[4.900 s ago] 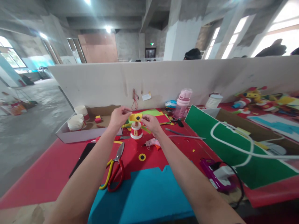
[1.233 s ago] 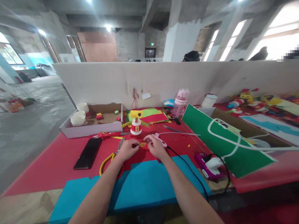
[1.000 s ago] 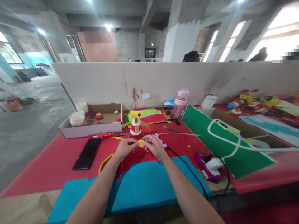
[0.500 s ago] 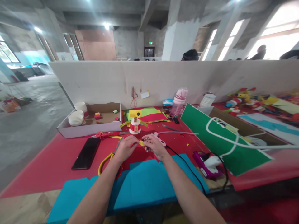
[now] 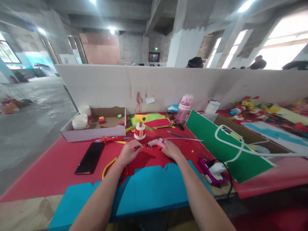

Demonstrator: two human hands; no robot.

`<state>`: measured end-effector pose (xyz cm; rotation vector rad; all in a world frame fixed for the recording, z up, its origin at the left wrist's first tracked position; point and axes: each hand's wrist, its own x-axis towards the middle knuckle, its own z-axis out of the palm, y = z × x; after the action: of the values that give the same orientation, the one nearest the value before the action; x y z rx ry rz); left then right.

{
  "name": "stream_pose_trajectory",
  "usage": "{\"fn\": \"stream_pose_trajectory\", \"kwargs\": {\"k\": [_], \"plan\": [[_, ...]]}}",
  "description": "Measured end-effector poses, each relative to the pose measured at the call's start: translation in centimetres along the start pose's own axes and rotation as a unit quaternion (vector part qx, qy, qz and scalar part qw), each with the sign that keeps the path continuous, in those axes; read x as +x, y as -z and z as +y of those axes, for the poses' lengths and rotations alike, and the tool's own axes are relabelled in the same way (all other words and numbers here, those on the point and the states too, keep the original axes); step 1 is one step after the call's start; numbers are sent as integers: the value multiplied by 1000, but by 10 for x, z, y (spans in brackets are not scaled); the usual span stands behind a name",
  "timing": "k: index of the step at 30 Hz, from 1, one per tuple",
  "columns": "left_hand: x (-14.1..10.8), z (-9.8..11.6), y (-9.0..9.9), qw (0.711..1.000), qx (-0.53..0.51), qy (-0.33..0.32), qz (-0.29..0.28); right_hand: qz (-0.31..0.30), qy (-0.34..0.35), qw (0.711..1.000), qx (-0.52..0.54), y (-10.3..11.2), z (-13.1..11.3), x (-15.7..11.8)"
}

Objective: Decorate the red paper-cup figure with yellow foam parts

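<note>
My right hand point(image 5: 171, 149) is wrapped round the handle of a pink glue gun point(image 5: 156, 142), whose nozzle points left. Just left of the nozzle, my left hand point(image 5: 130, 152) is pinched on a small piece too tiny to make out. Behind my hands stands a figure point(image 5: 140, 128) with a red and white cup body, a yellow tube head with a black dot, and folded paper arms. Scissors with yellow and red handles point(image 5: 107, 167) lie partly under my left wrist.
A black phone point(image 5: 89, 158) lies at the left, before an open box point(image 5: 93, 132) with paper cups. A purple power strip point(image 5: 213, 173) and a slanted green board point(image 5: 226, 147) are at the right. Blue sheet point(image 5: 154, 189) covers the front edge. A pink bottle point(image 5: 184, 109) stands behind.
My right hand has let go of the small yellow piece, moved right and taken hold of the glue gun. The gun's nozzle is now near my left fingers. The view has tilted slightly up.
</note>
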<state>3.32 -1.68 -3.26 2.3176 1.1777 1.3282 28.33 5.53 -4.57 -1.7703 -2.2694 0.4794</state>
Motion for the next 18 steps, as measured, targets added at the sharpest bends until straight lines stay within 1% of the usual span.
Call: {"fn": "stream_pose_trajectory", "kwargs": {"k": [2, 4, 6, 7, 9, 11, 13, 14, 15, 16, 18], "plan": [[-1, -1, 2, 1000, -4, 5, 8, 4, 10, 1000, 28, 1, -5, -3], [-1, -3, 4, 1000, -12, 7, 18, 7, 7, 996, 84, 5, -5, -8], [0, -4, 8, 999, -22, 3, 32, -5, -1, 985, 175, 9, -3, -17], [0, -4, 9, 999, -28, 0, 40, -12, -1, 972, 233, 11, -2, -21], [1, -5, 13, 998, -41, -5, 57, -20, 3, 932, 361, 16, -2, -29], [2, -4, 16, 996, -51, -6, 68, -26, -1, 879, 476, 21, -5, -34], [2, -4, 18, 996, -53, -9, 71, -41, -21, 825, 564, 24, -11, -37], [2, -3, 19, 996, -50, -12, 72, -49, -32, 803, 594, 25, -14, -38], [2, -3, 20, 996, -44, -16, 74, -54, -37, 786, 614, 25, -17, -38], [1, -3, 20, 996, -35, -22, 76, -55, -34, 778, 625, 24, -19, -39], [0, -5, 20, 996, -7, -42, 79, -54, -5, 779, 624, 22, -24, -40]]}}
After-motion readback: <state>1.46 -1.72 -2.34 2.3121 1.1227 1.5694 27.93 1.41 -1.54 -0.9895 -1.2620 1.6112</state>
